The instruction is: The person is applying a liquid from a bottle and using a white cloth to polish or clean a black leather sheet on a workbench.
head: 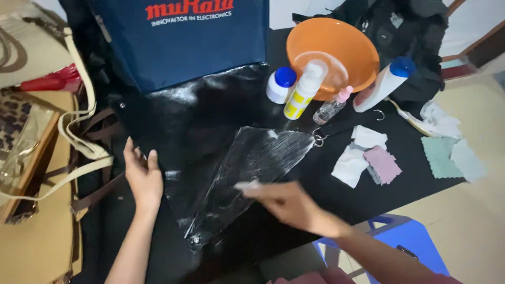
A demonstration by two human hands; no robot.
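Note:
A large glossy black leather bag (210, 113) lies flat on a black table. One triangular flap (247, 168) of it is streaked with whitish smears. My left hand (142, 176) presses flat on the bag's left edge, fingers together. My right hand (284, 202) hovers blurred over the flap's lower right, pinching a small white piece (247, 185), probably a cloth or pad, against the leather. A metal ring and clasp (317, 140) sit at the flap's right tip.
An orange bowl (336, 44), a white jar with a blue lid (280, 84), a white foam pump bottle (304, 90), a small clear spray bottle (331, 108) and a blue-capped white bottle (381, 84) stand behind. Small cloths (368, 158) lie right. A blue bag (184, 39) stands behind, a cream handbag (31, 47) left, a blue stool (394, 239) below.

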